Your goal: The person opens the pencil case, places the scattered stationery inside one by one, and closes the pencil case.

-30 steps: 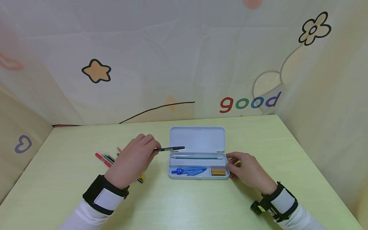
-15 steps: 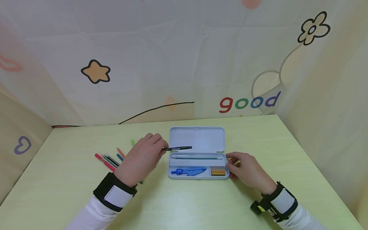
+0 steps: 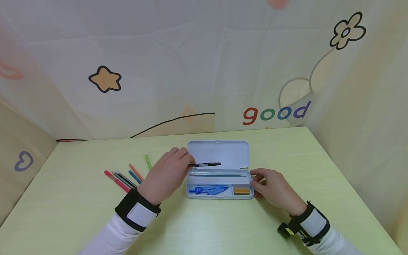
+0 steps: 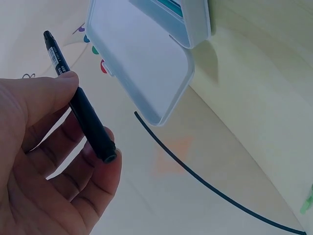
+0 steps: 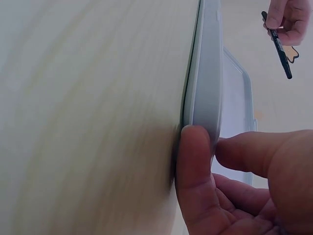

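You've got the pen [image 3: 205, 164] in your left hand [image 3: 167, 175], pinched between thumb and fingers, held up off the counter [image 3: 204, 226]. It lies roughly level, free end toward the counter's right edge; in the head view it overlaps the lower part of the lid [image 3: 220, 152]. Right wrist view shows it apart from the case [image 3: 220, 197].

Your right hand [image 3: 272, 186] pinches the case at its right end, thumb at the rim, a finger against the outer wall.

Case sits open past mid-counter, nearer the far edge, lid swung toward that edge. Pencil [image 3: 220, 175] lies in the long compartment on the lid side; compass [image 3: 208, 190] in the near left compartment, eraser [image 3: 241, 191] in the near right one.

Toward the counter's left edge you have loose stuff, partly hidden by your left wrist: red pen [image 3: 117, 181], dark pens [image 3: 126, 180], blue pen [image 3: 135, 177], orange pencil [image 3: 136, 172]. Green strip [image 3: 148, 162] lies closer to the far edge, its near end behind your hand.
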{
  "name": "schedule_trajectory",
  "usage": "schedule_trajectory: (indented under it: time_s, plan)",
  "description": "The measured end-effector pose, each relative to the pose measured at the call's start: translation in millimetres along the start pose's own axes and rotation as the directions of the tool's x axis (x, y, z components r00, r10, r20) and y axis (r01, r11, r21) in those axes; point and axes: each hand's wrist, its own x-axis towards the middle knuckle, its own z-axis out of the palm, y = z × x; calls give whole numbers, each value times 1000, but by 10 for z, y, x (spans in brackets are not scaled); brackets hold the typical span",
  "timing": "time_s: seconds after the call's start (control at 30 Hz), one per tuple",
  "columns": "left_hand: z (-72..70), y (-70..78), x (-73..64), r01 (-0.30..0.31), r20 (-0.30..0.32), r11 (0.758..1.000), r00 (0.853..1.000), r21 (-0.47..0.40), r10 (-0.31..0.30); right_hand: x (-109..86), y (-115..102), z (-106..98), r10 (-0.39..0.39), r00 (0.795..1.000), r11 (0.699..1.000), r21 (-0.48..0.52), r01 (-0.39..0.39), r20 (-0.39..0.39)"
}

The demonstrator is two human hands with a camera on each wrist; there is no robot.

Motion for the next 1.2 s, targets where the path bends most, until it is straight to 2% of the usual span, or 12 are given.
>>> schedule_trajectory:
  time_s: [0.4,0.67,1.0,1.2]
  plan:
    - [109,43,84,-19,14,1000,1000,-19,19,-7,-4,-4,9,1000,1000,-5,-9,-1]
    - [190,99,158,-3,42,1000,999,-29,4,-4,4,-4,6,1000,1000,1,-6,4]
    - [318,136,236,-41,45,999,998,-2,41,0,-10,-5,9,1000,1000,1,-9,6]
    - [380,173,285,-32,76,999,997,-14,33,7,0,-4,1,1000,1000,1,-1,7]
